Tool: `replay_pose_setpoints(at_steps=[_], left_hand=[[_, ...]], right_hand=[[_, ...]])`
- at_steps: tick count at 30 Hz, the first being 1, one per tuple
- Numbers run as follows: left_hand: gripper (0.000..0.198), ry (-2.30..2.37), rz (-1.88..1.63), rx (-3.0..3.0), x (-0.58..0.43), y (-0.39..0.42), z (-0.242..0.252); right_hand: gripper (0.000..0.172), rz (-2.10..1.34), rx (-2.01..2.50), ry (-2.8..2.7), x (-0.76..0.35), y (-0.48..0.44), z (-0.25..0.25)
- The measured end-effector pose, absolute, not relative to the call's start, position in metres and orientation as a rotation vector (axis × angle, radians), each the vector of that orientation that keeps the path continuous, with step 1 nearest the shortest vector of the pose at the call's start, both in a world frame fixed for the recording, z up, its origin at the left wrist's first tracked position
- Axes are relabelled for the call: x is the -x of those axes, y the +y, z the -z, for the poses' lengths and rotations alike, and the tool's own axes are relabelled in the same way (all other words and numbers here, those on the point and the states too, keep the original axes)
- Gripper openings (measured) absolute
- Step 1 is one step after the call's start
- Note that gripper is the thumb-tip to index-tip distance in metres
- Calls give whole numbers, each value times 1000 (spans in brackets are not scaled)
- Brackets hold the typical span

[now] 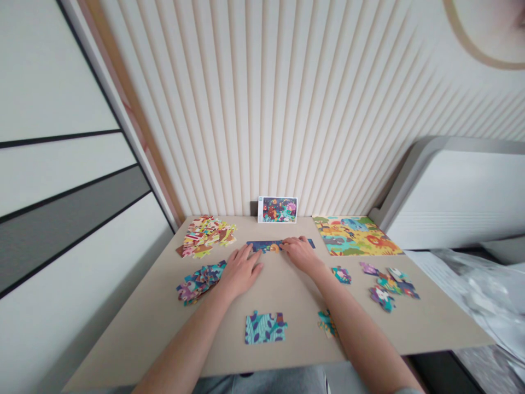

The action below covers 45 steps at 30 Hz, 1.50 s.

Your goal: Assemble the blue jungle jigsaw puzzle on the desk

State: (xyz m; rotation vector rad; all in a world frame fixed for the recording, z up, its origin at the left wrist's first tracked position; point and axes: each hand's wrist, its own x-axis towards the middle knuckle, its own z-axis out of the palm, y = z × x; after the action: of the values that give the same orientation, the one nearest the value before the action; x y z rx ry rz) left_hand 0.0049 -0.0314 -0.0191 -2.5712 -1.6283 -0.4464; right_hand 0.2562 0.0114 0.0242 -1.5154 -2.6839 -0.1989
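Observation:
A dark blue strip of joined jigsaw puzzle pieces (266,244) lies across the far middle of the table, with its right part partly covered by my right hand. My left hand (241,271) rests flat with fingers spread, its fingertips touching the strip's left end. On the strip, the fingers of my right hand (298,253) are bent and drawn together at a puzzle piece, mostly hidden beneath them. Behind stands an upright picture card (278,210) with a colourful night scene. Beside my left wrist is a pile of teal and purple puzzle pieces (199,284).
A red and yellow piece pile (207,235) lies at back left. An assembled animal puzzle (355,236) sits at back right. Joined teal pieces (266,328) lie in front; loose pieces (388,284) are at right, others (327,323) by my right forearm. A ribbed wall (270,109) closes the back.

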Motion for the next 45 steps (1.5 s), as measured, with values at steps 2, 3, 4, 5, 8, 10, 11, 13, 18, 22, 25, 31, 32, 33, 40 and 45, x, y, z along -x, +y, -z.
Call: replay_pose_setpoints(at_steps=[2,3,4,5,8,10,11,13,18,22,25,31,32,33,40,45], left_hand=[[49,-1634,443,2572,-5,-32,19],[49,-1636,443,2573,-5,-32,18],[49,-1636,445,2574,-5,-32,18],[49,-1633,450,2573,-5,-32,18],[49,-1619,457,2568,-5,-32,18],[49,-1617,453,2561,-5,-32,19],[49,-1618,450,2560,-5,-32,19],[48,-1620,447,2558,-5,-32,19],[49,-1613,450,2558,-5,-32,18],[49,-1618,444,2563,-5,-34,17],[49,-1625,444,2568,-5,-34,17],[50,-1630,455,2574,-5,-33,18],[50,-1632,458,2577,-5,-32,18],[50,-1635,462,2581,-5,-32,18],[49,-1647,477,2583,-5,-33,17],[48,-1642,475,2580,-5,-32,18]], right_hand=[[34,223,1526,-2686,-255,11,-24],[34,226,1534,-2687,-254,11,-24],[34,225,1542,-2686,-253,11,-25],[34,220,1549,-2684,-253,10,-25],[35,193,1567,-2662,-251,10,-25],[35,159,1599,-2620,-251,10,-24],[34,136,1613,-2595,-251,10,-24],[32,92,1612,-2555,-253,10,-23],[31,30,1503,-2527,-263,12,-19],[32,-15,1480,-2537,-268,18,-14],[35,-6,1466,-2571,-267,19,-12],[33,43,1477,-2586,-263,17,-12],[33,33,1490,-2576,-263,17,-11],[35,22,1505,-2565,-263,17,-10],[38,23,1510,-2578,-267,20,-6],[39,58,1504,-2605,-269,20,-7]])
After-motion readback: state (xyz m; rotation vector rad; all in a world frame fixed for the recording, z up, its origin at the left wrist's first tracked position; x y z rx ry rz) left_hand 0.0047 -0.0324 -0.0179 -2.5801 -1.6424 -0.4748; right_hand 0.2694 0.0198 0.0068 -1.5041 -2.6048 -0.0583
